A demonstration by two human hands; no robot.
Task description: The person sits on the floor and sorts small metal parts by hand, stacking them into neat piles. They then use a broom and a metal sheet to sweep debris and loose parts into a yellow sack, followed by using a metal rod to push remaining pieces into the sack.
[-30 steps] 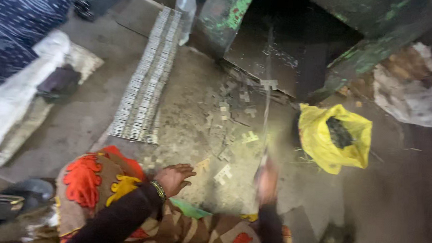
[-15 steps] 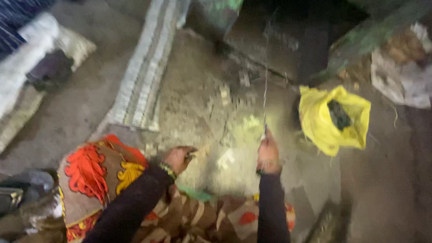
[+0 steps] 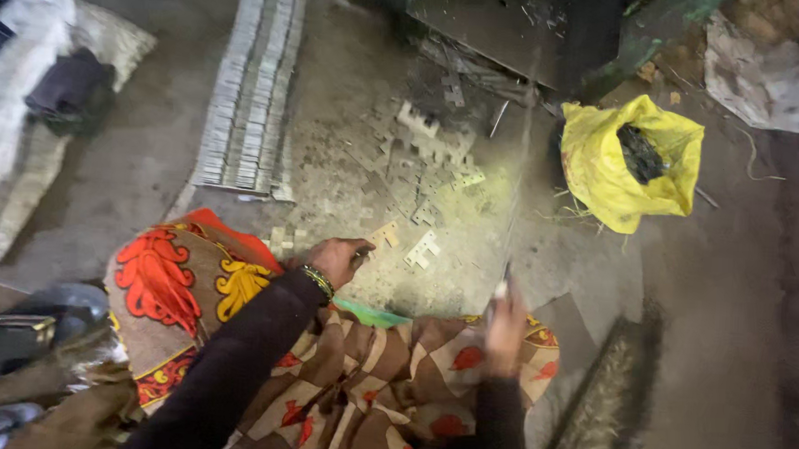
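Fingers [image 3: 358,249] of the left hand [image 3: 336,259] are curled and pinched at the tips, low centre of the frame, right against a small flat notched metal piece [image 3: 383,235] on the floor; whether they actually grip it cannot be told. A bracelet [image 3: 320,280] sits at that wrist, over a dark sleeve.

Right hand [image 3: 505,323], lower centre-right, is blurred. It is closed around the bottom end of a thin metal rod [image 3: 515,203] that runs nearly straight up the frame toward the dark machine [image 3: 519,30] at the top.

More notched metal pieces [image 3: 426,148] lie scattered on the dusty concrete floor [image 3: 148,157] between the hands and the machine; one pale piece [image 3: 423,250] lies just right of the left hand.

Long stacked rows of similar pieces [image 3: 252,89] run down the upper left. Yellow plastic bag [image 3: 630,164], open with dark contents, sits upper right, well apart from both hands. Patterned red and brown cloth [image 3: 355,386] covers the lap along the bottom edge.
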